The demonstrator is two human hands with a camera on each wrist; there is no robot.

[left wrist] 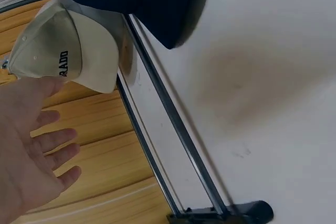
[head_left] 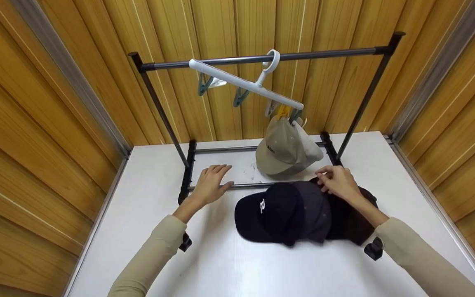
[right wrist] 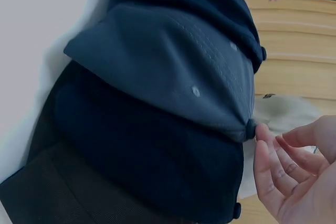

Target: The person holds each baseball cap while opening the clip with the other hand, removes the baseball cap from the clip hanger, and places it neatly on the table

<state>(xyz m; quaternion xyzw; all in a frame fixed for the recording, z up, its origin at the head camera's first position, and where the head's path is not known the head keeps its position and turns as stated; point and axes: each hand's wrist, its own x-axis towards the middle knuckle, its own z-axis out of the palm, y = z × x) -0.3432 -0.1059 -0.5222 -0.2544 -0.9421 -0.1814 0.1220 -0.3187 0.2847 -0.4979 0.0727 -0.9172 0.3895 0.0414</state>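
A row of nested baseball caps lies on the white surface. At its left end is a navy cap (head_left: 281,212) with a white embroidered letter, then a dark grey cap (right wrist: 157,66), then darker caps (head_left: 344,218). My right hand (head_left: 338,181) is at the top of the row, fingers loosely bent, fingertips at or very near the grey cap's top button (right wrist: 251,128); firm contact cannot be told. My left hand (head_left: 210,183) hovers left of the row, fingers spread and holding nothing. Behind, a beige cap (head_left: 281,146) and a paler cap (head_left: 309,144) hang from a white hanger (head_left: 245,82).
The hanger hooks over the top bar (head_left: 324,54) of a dark metal rack and tilts down to the right. Green clips (head_left: 241,97) hang below it. The rack's lower bar (head_left: 245,186) runs just behind the caps. Wood-patterned walls (head_left: 217,24) enclose three sides.
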